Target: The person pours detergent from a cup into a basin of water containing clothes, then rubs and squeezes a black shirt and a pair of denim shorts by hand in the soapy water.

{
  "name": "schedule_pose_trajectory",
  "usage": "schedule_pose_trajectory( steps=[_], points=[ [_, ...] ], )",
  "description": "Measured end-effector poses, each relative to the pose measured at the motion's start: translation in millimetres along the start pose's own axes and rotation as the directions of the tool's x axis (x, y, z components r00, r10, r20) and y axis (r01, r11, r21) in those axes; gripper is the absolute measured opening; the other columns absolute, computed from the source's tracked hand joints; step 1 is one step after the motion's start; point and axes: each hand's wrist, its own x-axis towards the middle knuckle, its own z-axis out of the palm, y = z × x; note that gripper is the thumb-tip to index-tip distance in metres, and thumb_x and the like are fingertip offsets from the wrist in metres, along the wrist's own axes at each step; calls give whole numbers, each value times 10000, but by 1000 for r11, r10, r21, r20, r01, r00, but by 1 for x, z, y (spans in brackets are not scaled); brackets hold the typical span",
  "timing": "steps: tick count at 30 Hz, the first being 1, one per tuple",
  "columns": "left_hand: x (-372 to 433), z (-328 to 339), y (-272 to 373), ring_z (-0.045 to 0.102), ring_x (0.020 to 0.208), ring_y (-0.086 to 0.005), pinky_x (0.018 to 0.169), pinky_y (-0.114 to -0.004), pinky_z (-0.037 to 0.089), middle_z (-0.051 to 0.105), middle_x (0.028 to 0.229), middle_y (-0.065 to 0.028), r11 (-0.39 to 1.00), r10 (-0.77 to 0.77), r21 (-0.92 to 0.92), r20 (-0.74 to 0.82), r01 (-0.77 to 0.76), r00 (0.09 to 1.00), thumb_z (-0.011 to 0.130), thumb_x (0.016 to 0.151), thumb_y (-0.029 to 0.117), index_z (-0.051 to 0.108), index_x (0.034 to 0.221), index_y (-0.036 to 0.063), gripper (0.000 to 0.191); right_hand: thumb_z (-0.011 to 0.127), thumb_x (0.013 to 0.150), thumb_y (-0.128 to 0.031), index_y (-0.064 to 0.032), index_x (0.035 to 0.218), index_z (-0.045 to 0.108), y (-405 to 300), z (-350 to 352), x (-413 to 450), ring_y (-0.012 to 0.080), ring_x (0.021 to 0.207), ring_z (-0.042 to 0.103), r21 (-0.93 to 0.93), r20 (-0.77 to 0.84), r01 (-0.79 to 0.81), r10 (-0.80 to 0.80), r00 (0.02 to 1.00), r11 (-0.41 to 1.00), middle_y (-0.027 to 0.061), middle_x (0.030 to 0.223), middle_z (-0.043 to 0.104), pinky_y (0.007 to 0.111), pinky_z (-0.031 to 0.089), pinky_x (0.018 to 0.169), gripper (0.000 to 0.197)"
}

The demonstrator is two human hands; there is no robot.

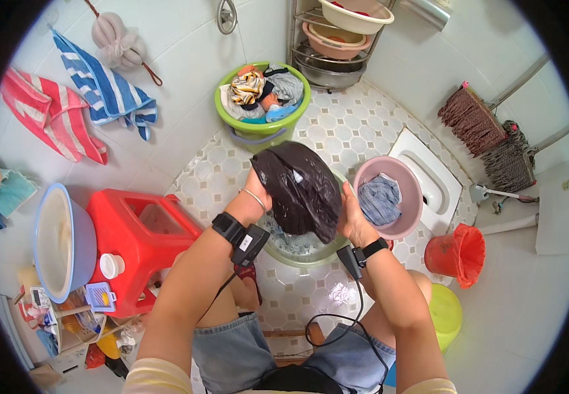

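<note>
A wet, dark brown piece of clothing hangs spread between my two hands. My left hand grips its left side, the fingers hidden under the cloth. At the right edge my right hand holds the cloth, thumb up. Below is a pale green basin of sudsy water, with blue-grey fabric partly showing in it. Just right of my right hand stands a pink basin with a blue checked cloth inside.
A green bucket full of clothes stands ahead, before a rack of basins. A squat toilet and red bin are at right. A large red plastic container and a blue basin crowd the left. Black cables trail from my wrists.
</note>
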Motion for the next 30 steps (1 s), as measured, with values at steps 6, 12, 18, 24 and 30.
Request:
schedule_pose_trajectory(
  steps=[6,12,18,24,30],
  points=[
    [-18,18,-10,610,963,-266,894,-434,473,649,1046,-90,982,-167,63,-171,180,971,440,902,386,628,1037,67,394,410,866,-632,-71,1265,509,4,57,-39,263,1077,567,165,187,-15,-17,982,986,132,1215,571,418,436,966,695],
    [11,-5,-11,637,864,-285,793,-457,519,656,995,-124,994,-109,-32,-170,105,979,488,888,320,628,990,19,347,503,801,-642,-88,1359,390,-4,58,-54,247,1216,467,100,326,63,-93,941,993,117,1356,451,404,379,1028,795],
    [49,-57,-27,637,901,-303,786,-437,517,633,1021,-167,973,82,218,-618,71,782,504,880,270,594,1033,-36,353,778,722,-178,-135,1470,-59,-9,91,-60,232,1221,421,-539,270,428,-333,903,725,184,1394,346,316,327,1025,1123],
    [32,4,-28,637,851,-267,859,-439,490,650,948,-124,978,-51,173,-362,121,931,519,837,273,611,1004,13,322,748,668,-82,-53,1422,243,-7,80,-48,212,1101,524,-606,246,479,-423,872,635,118,1268,502,305,423,936,908],
    [-4,36,28,134,1353,-215,1083,-498,92,395,1370,-83,790,194,613,-243,-4,950,626,778,525,574,1124,106,546,642,784,-189,-16,1061,543,-34,74,-74,254,803,623,132,261,-30,-5,965,991,135,948,627,387,509,578,341]
  ],
)
